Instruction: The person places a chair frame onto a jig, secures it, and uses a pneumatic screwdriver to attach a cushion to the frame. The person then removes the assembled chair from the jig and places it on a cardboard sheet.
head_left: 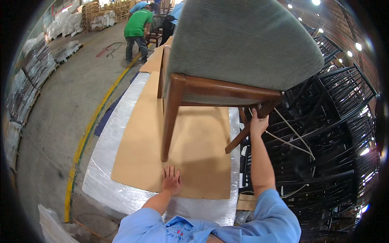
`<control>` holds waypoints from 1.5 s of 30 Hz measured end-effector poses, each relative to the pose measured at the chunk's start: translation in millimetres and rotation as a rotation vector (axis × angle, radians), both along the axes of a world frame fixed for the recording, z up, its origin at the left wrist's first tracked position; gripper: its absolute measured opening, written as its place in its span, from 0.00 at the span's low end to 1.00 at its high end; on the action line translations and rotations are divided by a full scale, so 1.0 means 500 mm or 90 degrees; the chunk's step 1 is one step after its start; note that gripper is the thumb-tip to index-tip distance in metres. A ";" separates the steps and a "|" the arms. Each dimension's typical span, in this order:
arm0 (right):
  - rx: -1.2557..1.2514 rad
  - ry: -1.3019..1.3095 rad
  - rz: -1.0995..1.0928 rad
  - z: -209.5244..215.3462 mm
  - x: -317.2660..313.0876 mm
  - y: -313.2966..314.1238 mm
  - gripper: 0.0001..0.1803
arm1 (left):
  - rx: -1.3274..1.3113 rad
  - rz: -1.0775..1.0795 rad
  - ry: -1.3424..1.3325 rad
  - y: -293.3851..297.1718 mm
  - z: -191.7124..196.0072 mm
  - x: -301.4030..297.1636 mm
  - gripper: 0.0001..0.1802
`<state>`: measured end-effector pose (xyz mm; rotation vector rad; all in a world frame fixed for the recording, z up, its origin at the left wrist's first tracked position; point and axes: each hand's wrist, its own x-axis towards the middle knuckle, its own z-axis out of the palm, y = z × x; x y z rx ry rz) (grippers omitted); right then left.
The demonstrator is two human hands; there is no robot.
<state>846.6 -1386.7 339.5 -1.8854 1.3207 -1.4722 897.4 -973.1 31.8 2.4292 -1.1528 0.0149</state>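
A wooden chair [227,87] with brown legs and a grey-green upholstered back stands before me, its back toward me, over a sheet of brown cardboard [198,170]. My right hand [258,122] grips the chair's right rear leg just below the seat frame. Flat on the cardboard, with fingers spread, lies my left hand [172,180], just below the foot of the left rear leg and holding nothing. Beneath the cardboard is a surface wrapped in clear plastic film [103,174]. The upholstered back hides most of the seat and part of the front legs.
Dark stacked chair frames [316,141] crowd the right side, with pale straps across them. On the left, a yellow floor line [87,137] runs along the concrete. A person in a green shirt [138,23] bends over at the far end, near another person in blue. Plastic-wrapped stacks [38,60] line the left edge.
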 end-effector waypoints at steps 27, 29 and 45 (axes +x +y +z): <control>0.084 -0.330 0.177 -0.106 0.063 0.179 0.18 | 0.011 -0.035 -0.049 0.001 -0.026 0.001 0.28; 0.037 -0.308 0.161 -0.117 0.129 0.095 0.18 | 0.028 -0.035 -0.037 -0.002 -0.003 -0.001 0.28; 0.238 0.609 0.207 -0.414 0.252 -0.045 0.52 | 0.058 -0.055 -0.031 -0.041 0.011 -0.019 0.29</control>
